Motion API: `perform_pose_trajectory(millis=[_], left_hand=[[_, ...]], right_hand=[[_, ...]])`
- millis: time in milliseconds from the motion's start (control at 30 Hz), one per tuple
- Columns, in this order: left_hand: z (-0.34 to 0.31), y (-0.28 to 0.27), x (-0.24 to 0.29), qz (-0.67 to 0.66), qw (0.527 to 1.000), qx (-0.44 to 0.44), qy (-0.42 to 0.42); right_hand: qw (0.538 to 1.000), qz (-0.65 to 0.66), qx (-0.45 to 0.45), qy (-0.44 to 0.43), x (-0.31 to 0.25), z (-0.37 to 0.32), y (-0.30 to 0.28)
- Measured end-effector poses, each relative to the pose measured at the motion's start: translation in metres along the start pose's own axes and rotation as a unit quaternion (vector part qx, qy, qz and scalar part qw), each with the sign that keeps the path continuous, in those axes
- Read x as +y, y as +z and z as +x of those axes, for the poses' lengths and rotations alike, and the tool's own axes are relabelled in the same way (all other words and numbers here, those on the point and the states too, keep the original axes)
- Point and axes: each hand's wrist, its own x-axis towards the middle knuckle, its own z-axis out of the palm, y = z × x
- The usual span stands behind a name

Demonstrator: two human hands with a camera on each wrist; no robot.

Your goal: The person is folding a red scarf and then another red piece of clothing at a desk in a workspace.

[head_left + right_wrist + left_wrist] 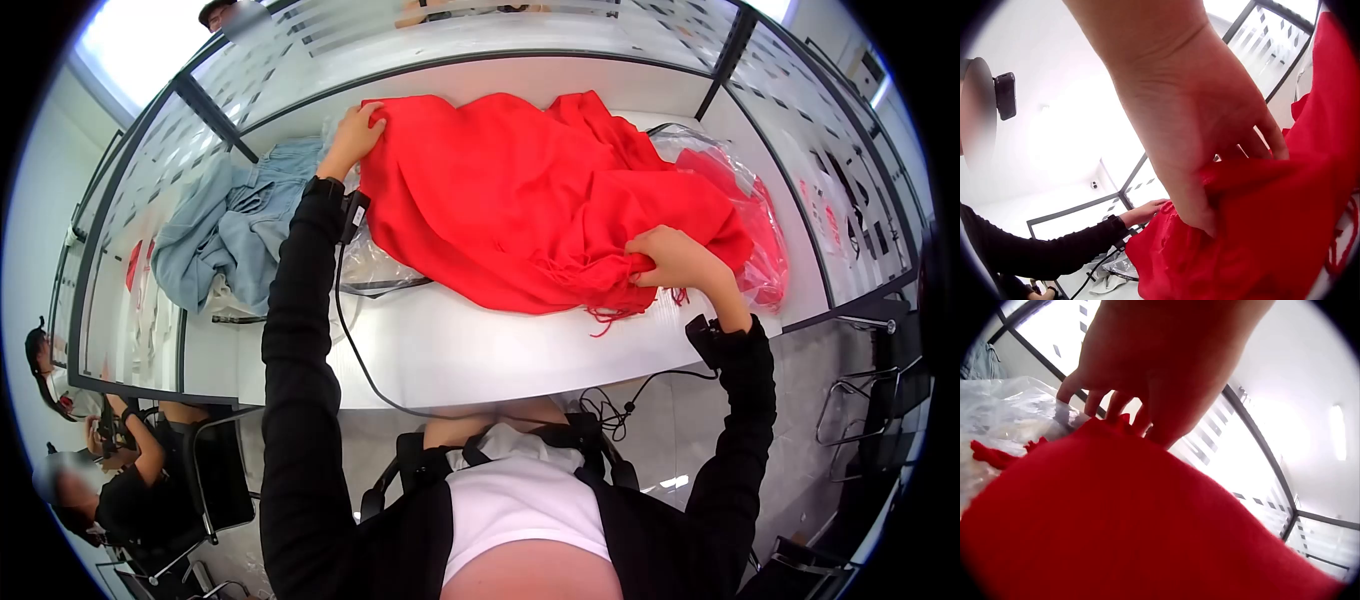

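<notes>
A large red fringed scarf [480, 190] lies spread and rumpled over the white table, its tassels [605, 315] hanging at the near right edge. At its far left corner my left hand [350, 140] pinches the cloth. In the left wrist view the fingers bend down over the edge of the red fabric [1116, 519]. My right hand [680, 260] grips the near right edge beside the tassels. The right wrist view shows thumb and fingers on either side of a fold [1260, 206], fingertips partly hidden behind it.
Light blue denim clothing [235, 215] lies on the left. Clear plastic bags show under the scarf's left side and, with pink-red content [745, 215], at the right. Partition panels [480, 75] edge the white table [480, 345]. Cables run from both wrists. Another person [120, 490] sits at lower left.
</notes>
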Motion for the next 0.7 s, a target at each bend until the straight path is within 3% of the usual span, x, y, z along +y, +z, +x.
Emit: perform_pose_trajectory(millis=[300,500,700], left_hand=[[-0.011,-0.002,0.021,-0.039,0.993,0.114,0.005],[-0.013,-0.004,0.022,-0.030,0.993,0.114,-0.004],[-0.017,-0.012,0.029,-0.059,0.992,0.111,-0.010]], right_hand=[[0.998,0.055,0.022,-0.007,0.000,-0.001,0.011],[0.998,0.069,-0.004,0.005,-0.002,-0.001,0.010],[0.995,0.086,0.042,-0.040,-0.002,0.001,0.013]])
